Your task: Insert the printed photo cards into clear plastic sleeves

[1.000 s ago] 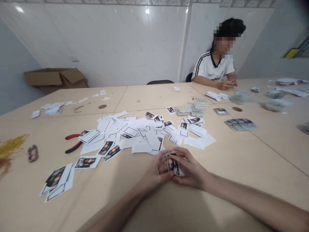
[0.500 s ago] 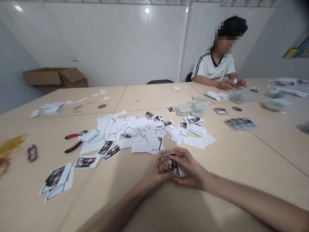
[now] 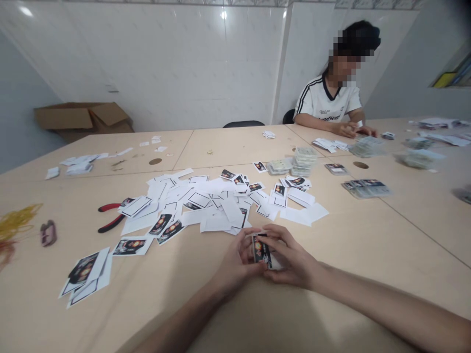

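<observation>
Near the table's front middle, a small flat box (image 3: 261,250) with a dark printed card on its top face is held between both my hands. My left hand (image 3: 246,255) wraps round its left side, thumb along the near edge. From the right, my right hand (image 3: 289,257) grips the same box, its fingers lying over the card's top and its thumb below. Fingers cover much of the box, so its right part is mostly hidden. Just beyond my hands spreads a loose heap of white paper slips and printed cards (image 3: 222,211).
Red-and-black handled pliers (image 3: 110,216) lie left of the heap. Transparent boxes (image 3: 304,159) are stacked beyond it, and card-fronted boxes (image 3: 368,188) sit to the right. A co-worker (image 3: 331,108) sits across the table handling small items. Yellow bands (image 3: 18,220) lie far left.
My hands stay almost in place around the box, while its printed card shows slightly more fully on the left. The co-worker's hands have dropped a little toward the table.
</observation>
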Tool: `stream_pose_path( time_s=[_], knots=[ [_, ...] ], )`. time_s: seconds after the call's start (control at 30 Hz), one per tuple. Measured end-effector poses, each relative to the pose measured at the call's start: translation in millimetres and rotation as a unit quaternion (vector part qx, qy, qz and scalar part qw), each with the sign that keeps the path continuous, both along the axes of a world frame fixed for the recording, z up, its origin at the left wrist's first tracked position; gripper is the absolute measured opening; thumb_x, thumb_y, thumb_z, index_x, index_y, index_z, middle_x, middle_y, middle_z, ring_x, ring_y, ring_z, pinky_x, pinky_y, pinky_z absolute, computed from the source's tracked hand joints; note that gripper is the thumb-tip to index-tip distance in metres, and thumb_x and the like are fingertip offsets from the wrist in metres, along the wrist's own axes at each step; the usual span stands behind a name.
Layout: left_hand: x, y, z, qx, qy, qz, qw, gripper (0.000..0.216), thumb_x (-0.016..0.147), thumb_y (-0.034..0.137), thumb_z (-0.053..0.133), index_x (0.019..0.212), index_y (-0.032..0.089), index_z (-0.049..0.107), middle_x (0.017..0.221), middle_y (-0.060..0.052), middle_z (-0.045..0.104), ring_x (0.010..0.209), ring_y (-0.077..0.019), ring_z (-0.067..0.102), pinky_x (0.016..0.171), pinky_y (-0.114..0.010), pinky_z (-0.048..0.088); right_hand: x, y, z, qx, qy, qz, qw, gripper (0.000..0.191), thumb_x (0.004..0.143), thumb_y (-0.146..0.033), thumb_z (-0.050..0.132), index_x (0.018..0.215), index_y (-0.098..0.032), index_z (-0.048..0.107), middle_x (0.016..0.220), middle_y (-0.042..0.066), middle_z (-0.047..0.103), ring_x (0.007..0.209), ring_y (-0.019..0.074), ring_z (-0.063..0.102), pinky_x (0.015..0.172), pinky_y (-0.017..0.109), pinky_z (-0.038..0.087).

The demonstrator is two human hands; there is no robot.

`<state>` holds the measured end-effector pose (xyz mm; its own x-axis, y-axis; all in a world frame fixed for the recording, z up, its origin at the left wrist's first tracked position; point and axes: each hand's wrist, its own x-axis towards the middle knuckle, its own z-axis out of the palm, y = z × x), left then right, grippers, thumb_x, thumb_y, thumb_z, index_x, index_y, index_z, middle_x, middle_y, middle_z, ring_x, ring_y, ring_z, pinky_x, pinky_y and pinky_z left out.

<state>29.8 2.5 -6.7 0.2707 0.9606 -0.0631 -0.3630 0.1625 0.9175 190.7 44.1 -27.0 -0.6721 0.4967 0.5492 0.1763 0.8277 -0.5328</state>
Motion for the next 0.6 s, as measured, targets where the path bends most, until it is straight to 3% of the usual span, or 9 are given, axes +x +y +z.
stream_pose_path(
  time_s=[0.6],
  knots=[
    [5.4, -3.8, -1.5, 0.027, 0.015, 0.022, 0.999, 0.052, 0.057, 0.008, 0.066, 0.099, 0.021, 0.038, 0.101, -0.006, 0.050, 0.088, -0.0181, 0.053, 0.077, -0.032, 0.041, 1.6, 0.7, -3.7, -0.009, -0.023, 0.013, 1.000, 0.085, 0.059, -0.022, 0.063, 0.130, -0.021, 0.017, 0.124, 0.012, 0.021, 0.117, 0.0240, 0.029, 0.093, 0.034, 0.036]
  ],
)
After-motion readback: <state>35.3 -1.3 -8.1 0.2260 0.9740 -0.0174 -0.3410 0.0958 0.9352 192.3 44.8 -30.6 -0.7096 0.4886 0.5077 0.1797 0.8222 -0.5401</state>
